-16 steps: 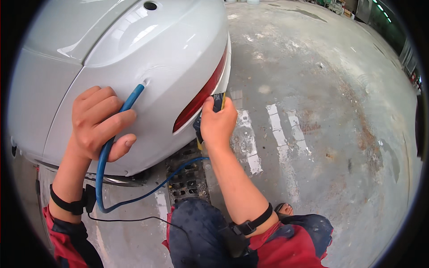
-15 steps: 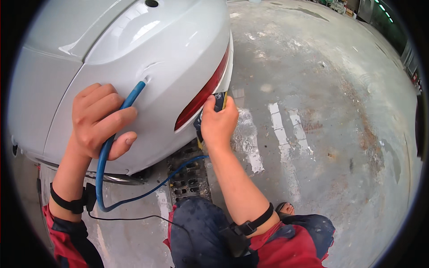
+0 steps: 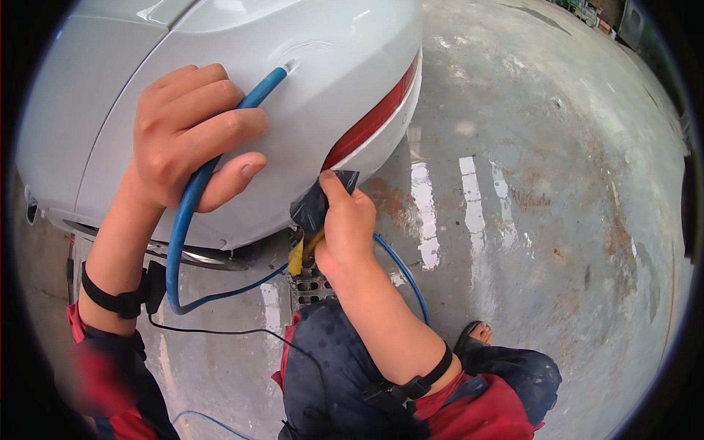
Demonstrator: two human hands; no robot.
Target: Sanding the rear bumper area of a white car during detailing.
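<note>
Hose (image 3: 189, 202) grasped by the left hand (image 3: 183, 136) might scuff the car (image 3: 315, 103) at two o'clock if it wavers, the right hand (image 3: 350, 224) pinching black sheet (image 3: 311, 207).

Car (image 3: 286, 139): left and far, above the floor (image 3: 513, 279)
Light (image 3: 374, 114): on the car's right edge
Hose (image 3: 189, 202): in the left hand (image 3: 187, 136) — tip at the car
Sheet (image 3: 312, 207): in the right hand (image 3: 350, 227), at the light's near end
Grate (image 3: 312, 287): in the floor — near side of the car
</note>
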